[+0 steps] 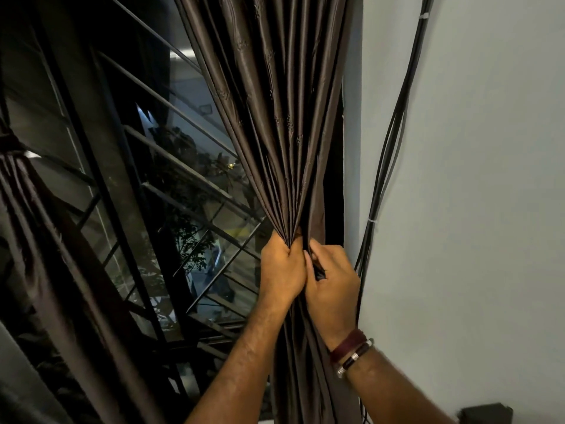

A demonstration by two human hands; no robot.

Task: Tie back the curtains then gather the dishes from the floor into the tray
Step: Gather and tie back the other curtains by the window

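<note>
Dark brown curtain, tightly bunched

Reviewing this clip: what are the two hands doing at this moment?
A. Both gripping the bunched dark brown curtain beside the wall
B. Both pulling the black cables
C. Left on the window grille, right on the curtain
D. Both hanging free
A: the left hand and right hand both hold the gathered dark brown curtain, side by side.

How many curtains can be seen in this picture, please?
2. One brown curtain hangs beside the white wall, bunched in the left hand and right hand. The other curtain hangs at the left edge, already gathered. More may lie outside the view.
</note>
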